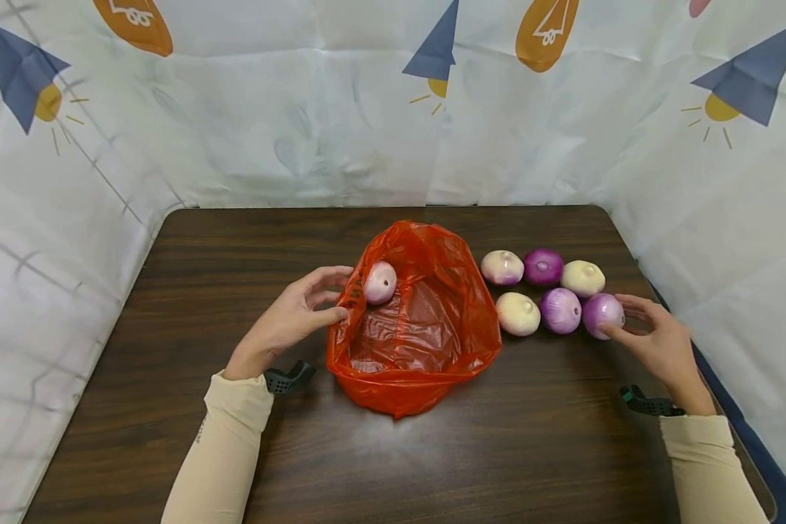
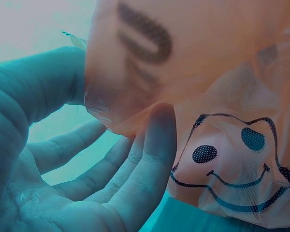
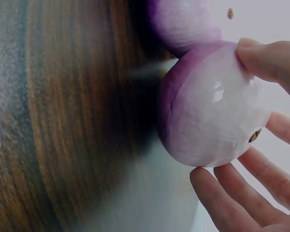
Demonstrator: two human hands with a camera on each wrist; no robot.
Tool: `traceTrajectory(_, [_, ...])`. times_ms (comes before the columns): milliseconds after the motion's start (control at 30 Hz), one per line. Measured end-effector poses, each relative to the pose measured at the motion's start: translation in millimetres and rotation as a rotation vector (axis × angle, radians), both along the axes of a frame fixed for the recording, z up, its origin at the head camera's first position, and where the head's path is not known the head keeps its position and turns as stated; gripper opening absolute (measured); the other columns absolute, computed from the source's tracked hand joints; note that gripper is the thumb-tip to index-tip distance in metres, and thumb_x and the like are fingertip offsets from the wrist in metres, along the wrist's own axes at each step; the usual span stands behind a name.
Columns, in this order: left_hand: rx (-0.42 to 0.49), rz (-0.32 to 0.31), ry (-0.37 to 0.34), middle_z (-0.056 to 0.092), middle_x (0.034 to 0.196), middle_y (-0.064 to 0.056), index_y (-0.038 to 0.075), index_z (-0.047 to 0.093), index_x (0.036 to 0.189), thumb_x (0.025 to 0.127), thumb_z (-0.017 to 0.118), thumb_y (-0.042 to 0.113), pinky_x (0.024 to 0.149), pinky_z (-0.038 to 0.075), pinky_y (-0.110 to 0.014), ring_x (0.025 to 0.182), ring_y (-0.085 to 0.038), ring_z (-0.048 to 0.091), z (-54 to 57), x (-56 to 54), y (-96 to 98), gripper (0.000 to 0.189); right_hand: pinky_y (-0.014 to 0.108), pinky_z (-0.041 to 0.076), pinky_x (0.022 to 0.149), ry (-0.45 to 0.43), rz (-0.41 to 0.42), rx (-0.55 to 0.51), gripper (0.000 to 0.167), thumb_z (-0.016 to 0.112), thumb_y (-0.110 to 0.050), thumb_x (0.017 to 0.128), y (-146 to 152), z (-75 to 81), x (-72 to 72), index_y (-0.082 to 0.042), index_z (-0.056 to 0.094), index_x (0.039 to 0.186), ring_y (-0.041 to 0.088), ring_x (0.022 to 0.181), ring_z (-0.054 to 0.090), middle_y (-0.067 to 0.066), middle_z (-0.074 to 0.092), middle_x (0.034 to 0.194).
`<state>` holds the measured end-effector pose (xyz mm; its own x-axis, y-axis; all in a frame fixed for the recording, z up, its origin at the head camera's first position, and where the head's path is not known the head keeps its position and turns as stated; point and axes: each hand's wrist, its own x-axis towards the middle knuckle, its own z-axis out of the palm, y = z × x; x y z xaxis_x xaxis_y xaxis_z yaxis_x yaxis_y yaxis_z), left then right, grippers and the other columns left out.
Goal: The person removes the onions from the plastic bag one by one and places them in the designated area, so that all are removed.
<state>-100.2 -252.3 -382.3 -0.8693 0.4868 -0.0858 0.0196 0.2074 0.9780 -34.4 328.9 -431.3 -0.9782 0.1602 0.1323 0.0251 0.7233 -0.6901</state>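
An open red plastic bag (image 1: 426, 407) stands mid-table, with one peeled pale-purple onion (image 1: 380, 282) inside at its left wall. My left hand (image 1: 301, 306) holds the bag's left rim between thumb and fingers; the left wrist view shows the thin plastic (image 2: 135, 72) between them. On the right, my right hand (image 1: 655, 338) has its thumb and fingertips around a purple onion (image 1: 602, 314). Close up in the right wrist view, that onion (image 3: 208, 106) appears to touch the onion beside it (image 3: 183, 24). Its underside is hidden.
More peeled onions, white (image 1: 519, 314) and purple (image 1: 544, 266), sit in two rows just right of the bag. The dark wooden table (image 1: 498, 458) ends at a white printed curtain (image 1: 354, 145) at the back and sides.
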Motion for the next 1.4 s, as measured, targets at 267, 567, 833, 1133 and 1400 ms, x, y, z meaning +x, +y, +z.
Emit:
traceTrajectory(267, [0.016,-0.001,0.002,0.050,0.149,-0.014,0.015,0.045,0.153,0.094,0.074,0.008,0.088,0.060,-0.027,0.117,-0.012,0.065,-0.1,0.7,-0.3,0.066,-0.004,0.044,0.076,-0.008,0.004,0.043,0.060,0.085,-0.031,0.087,-3,1.0,-0.2,-0.010,0.062,0.138,-0.025,0.102,0.049,-0.032,0.052,0.121])
traceTrajectory(567, [-0.009,0.000,0.009,0.050,0.151,-0.011,0.019,0.046,0.152,0.095,0.075,0.013,0.091,0.060,-0.028,0.127,-0.029,0.062,-0.6,0.9,-0.7,0.065,-0.003,0.044,0.076,-0.029,0.025,0.069,0.064,0.085,-0.032,0.086,-1,3.3,0.5,-0.011,0.061,0.141,-0.021,0.106,0.047,-0.010,0.060,0.129])
traceTrajectory(833, [-0.021,0.005,0.011,0.051,0.149,-0.011,0.020,0.047,0.152,0.095,0.075,0.014,0.091,0.059,-0.029,0.129,-0.031,0.061,-0.6,0.8,-0.7,0.064,-0.003,0.043,0.076,-0.042,0.020,0.081,0.063,0.084,-0.033,0.088,0,8.1,1.0,-0.008,0.060,0.141,-0.022,0.103,0.047,0.018,0.060,0.135])
traceTrajectory(1133, [-0.018,0.007,0.021,0.052,0.149,-0.011,0.019,0.047,0.152,0.095,0.075,0.013,0.091,0.059,-0.028,0.128,-0.032,0.061,-0.8,1.1,-1.6,0.064,-0.004,0.042,0.077,-0.018,0.004,0.054,0.064,0.082,-0.033,0.089,-6,22.1,-2.6,-0.010,0.058,0.143,-0.019,0.102,0.052,-0.026,0.053,0.121])
traceTrajectory(1400, [-0.023,0.008,0.024,0.052,0.149,-0.011,0.019,0.047,0.151,0.095,0.075,0.014,0.091,0.059,-0.028,0.129,-0.032,0.061,-0.2,1.8,-1.1,0.063,-0.004,0.043,0.078,0.051,0.017,0.064,0.057,0.084,-0.029,0.088,-21,34.1,-6.1,-0.012,0.063,0.139,-0.023,0.098,0.053,-0.036,0.053,0.115])
